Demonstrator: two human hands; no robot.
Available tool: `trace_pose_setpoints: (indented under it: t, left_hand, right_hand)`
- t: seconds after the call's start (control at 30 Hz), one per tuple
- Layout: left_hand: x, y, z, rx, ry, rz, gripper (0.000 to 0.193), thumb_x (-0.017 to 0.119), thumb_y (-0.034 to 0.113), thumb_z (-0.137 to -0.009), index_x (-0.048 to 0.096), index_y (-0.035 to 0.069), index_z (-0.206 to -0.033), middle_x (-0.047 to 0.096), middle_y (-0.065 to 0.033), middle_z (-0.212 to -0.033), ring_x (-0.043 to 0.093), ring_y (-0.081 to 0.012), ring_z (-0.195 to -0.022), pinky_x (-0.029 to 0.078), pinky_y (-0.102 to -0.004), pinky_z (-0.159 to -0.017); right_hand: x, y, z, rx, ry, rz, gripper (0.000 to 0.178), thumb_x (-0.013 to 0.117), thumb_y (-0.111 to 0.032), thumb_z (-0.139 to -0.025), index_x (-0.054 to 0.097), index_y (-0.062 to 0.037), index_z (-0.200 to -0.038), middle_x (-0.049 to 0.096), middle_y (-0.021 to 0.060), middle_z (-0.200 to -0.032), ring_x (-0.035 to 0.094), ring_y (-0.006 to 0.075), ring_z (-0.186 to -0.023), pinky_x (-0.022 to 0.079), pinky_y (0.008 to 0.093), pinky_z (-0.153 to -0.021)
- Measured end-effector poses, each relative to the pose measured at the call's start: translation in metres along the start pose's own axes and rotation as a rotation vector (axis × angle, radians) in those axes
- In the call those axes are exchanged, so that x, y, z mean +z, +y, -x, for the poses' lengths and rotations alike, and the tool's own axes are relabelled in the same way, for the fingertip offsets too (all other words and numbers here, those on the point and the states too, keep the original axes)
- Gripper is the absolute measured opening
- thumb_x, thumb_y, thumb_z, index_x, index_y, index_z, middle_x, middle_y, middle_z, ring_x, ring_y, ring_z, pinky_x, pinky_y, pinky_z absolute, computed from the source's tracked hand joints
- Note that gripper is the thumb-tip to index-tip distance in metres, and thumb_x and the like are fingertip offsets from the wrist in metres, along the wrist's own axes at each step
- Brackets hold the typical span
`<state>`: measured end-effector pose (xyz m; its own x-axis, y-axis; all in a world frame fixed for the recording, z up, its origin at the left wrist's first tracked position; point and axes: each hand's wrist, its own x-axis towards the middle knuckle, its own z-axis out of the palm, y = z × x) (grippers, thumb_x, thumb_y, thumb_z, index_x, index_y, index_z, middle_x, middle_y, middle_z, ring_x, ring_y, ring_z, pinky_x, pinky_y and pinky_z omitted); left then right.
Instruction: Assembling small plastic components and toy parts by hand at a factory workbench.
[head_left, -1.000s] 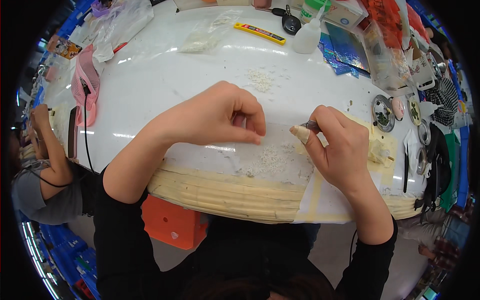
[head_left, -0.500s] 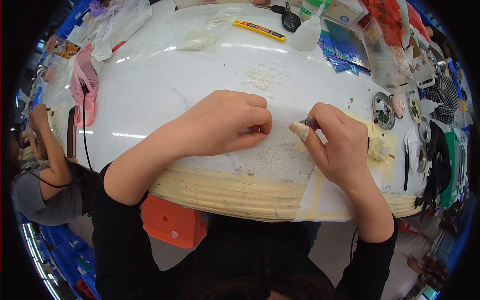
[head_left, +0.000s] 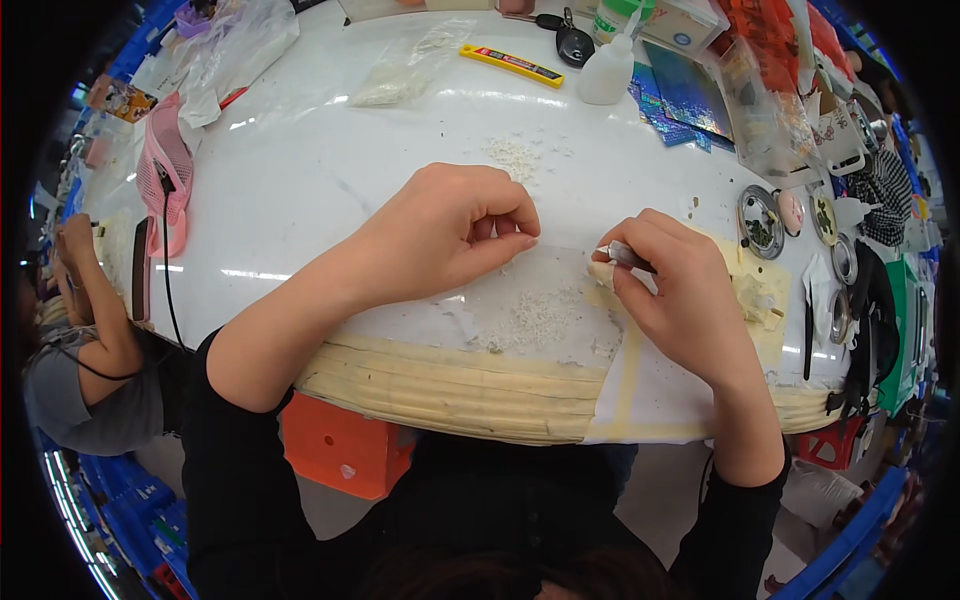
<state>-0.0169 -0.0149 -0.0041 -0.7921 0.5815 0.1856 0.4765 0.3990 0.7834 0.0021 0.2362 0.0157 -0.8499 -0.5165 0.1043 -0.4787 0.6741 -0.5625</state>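
My left hand (head_left: 455, 230) hovers over the white table with thumb and index finger pinched together. Whatever lies at its fingertips is too small to make out. Beneath it, near the front edge, a pile of small white bits (head_left: 530, 320) is spread on the surface. My right hand (head_left: 675, 290) grips a short grey metal tool (head_left: 630, 257) between thumb and fingers; its working end is hidden. Pale tape (head_left: 601, 272) wraps the right thumb tip. A second heap of white bits (head_left: 513, 157) lies beyond my hands.
Yellowish tape covers the table's front edge (head_left: 450, 390). Farther back are a yellow blade case (head_left: 511, 66), a white squeeze bottle (head_left: 606, 72) and car keys (head_left: 574, 45). Round metal dishes (head_left: 762, 222) stand right. A pink mesh pouch (head_left: 165, 165) and another person (head_left: 95, 340) are at left.
My left hand has turned and its fingers have shifted, with the pinch now at its right side. My right hand has tilted, so more of the metal tool shows.
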Motion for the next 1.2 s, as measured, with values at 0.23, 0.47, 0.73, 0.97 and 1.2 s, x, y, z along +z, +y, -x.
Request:
trace_pose_setpoints:
  t: [0.23,0.47,0.73,0.97,1.2]
  left_hand:
    - [0.000,0.000,-0.003,-0.079,-0.001,0.075,0.005,0.071,0.004,-0.087,0.069,0.002,-0.091,0.065,-0.0025,-0.079,0.058,-0.0095,-0.069,0.046,-0.0238,-0.060]
    - [0.003,0.002,0.000,-0.274,-0.029,0.447,0.011,0.069,0.006,-0.090,0.071,-0.002,-0.098,0.071,-0.0059,-0.087,0.065,-0.0102,-0.077,0.053,-0.0222,-0.069]
    - [0.014,0.019,0.003,-0.543,-0.133,1.163,0.025,0.065,0.013,-0.095,0.068,-0.003,-0.114,0.072,-0.0140,-0.102,0.071,-0.0180,-0.088,0.059,-0.0272,-0.078]
    - [0.017,0.013,0.008,-0.559,-0.090,1.400,0.019,0.063,0.014,-0.097,0.068,-0.001,-0.108,0.071,-0.0106,-0.095,0.069,-0.0138,-0.085,0.057,-0.0235,-0.075]
    - [0.008,0.015,0.004,-0.345,0.134,0.831,0.008,0.067,0.007,-0.093,0.068,0.000,-0.097,0.071,-0.0083,-0.091,0.068,-0.0116,-0.084,0.056,-0.0229,-0.072]
  right_hand:
    - [0.012,0.003,0.002,-0.026,-0.057,0.054,0.016,0.066,-0.006,-0.081,0.061,-0.0071,-0.096,0.060,0.0079,-0.090,0.063,0.0313,-0.076,0.048,0.0410,-0.063]
    - [0.013,0.003,-0.001,-0.025,-0.086,0.091,0.018,0.065,-0.005,-0.082,0.057,-0.0072,-0.098,0.058,0.0082,-0.096,0.063,0.0308,-0.079,0.049,0.0407,-0.064]
    - [0.010,-0.012,-0.002,-0.167,0.183,-0.319,0.027,0.057,0.014,-0.073,0.057,-0.0011,-0.096,0.054,0.0090,-0.091,0.061,0.0222,-0.075,0.051,0.0323,-0.061]
    - [0.020,-0.011,-0.006,-0.314,0.312,-0.287,0.044,0.057,0.015,-0.065,0.067,-0.0041,-0.104,0.056,0.0082,-0.087,0.059,0.0185,-0.068,0.050,0.0293,-0.056]
    - [0.017,-0.011,-0.003,-0.257,0.295,-0.236,0.052,0.060,0.012,-0.064,0.070,-0.0072,-0.112,0.058,0.0082,-0.086,0.059,0.0179,-0.065,0.050,0.0282,-0.056]
